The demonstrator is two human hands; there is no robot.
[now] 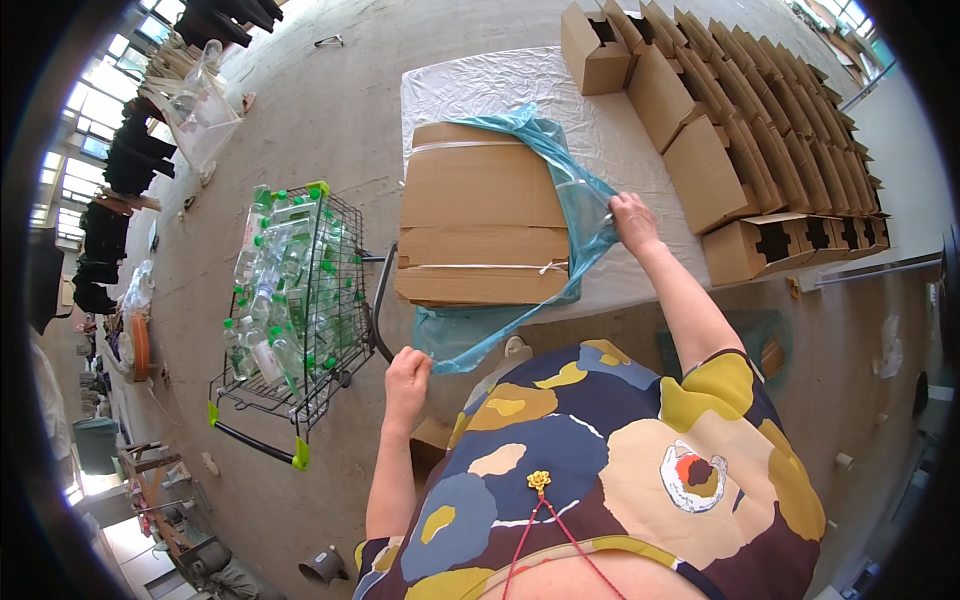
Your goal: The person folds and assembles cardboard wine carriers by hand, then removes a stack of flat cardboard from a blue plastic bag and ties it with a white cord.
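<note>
A stack of flattened cardboard boxes (pixel 484 195), tied with white string, lies on a table with a pale cover. A thin blue plastic bag (pixel 574 184) lies around its far, right and near edges, and the top of the stack is bare. My left hand (pixel 409 369) is closed on the near left edge of the bag, beyond the table's front edge. My right hand (pixel 634 219) grips the bag's rim on the right, over the white cover (pixel 495 82). Between both hands the rim is stretched in a slanting line.
Rows of open cardboard boxes (pixel 705 172) stand at the table's right. Left of the table is a wire shopping cart (pixel 322 300) filled with green-capped plastic bottles (pixel 274 300). Below the table's right part lies a blue bag (pixel 675 341). A dark container (pixel 322 564) lies on the floor.
</note>
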